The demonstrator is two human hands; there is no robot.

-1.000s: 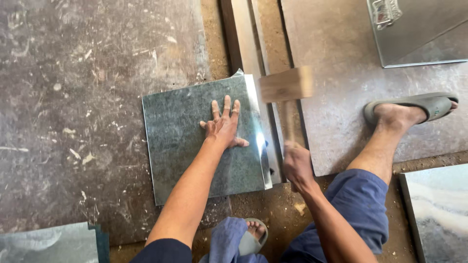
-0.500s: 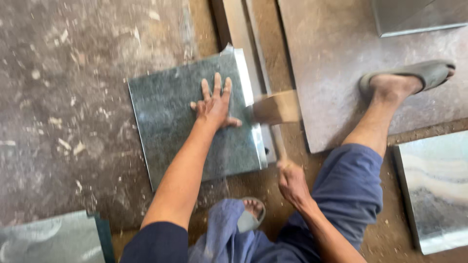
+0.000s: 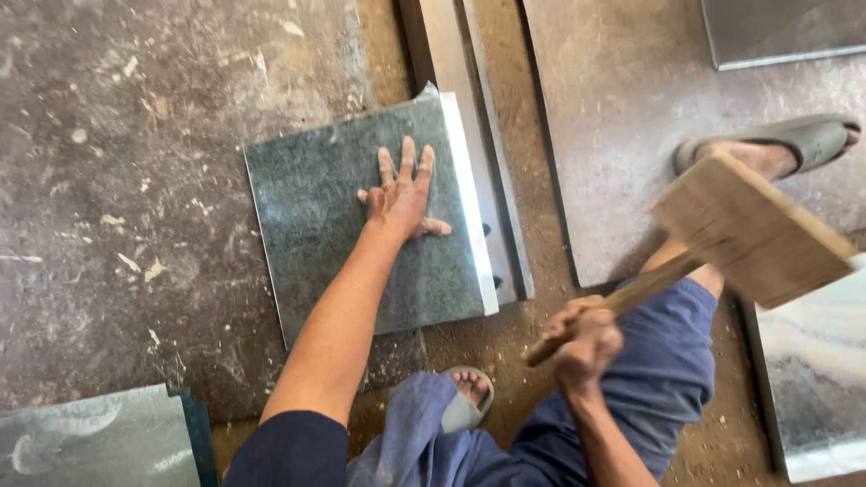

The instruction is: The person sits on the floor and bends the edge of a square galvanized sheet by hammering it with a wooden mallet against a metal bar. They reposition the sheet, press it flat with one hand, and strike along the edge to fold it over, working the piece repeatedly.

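left hand (image 3: pixel 402 194) flat, open on dark tile (image 3: pixel 352 216) | right hand (image 3: pixel 585 341) fisted round wooden mallet (image 3: pixel 753 230) handle, head raised, blurred | probably best: strike squarely beside pressing palm

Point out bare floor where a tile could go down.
Widest patch: grey floor left of the dark tile. Another: slab between metal strip and sandalled foot. Crowded: around the right hand and mallet.

A dusty, sawdust-strewn floor (image 3: pixel 505 361) is seen, on which a dark green stone tile (image 3: pixel 334 225), grey slabs (image 3: pixel 613 117) and a marbled tile (image 3: pixel 812 379) are laid flat.
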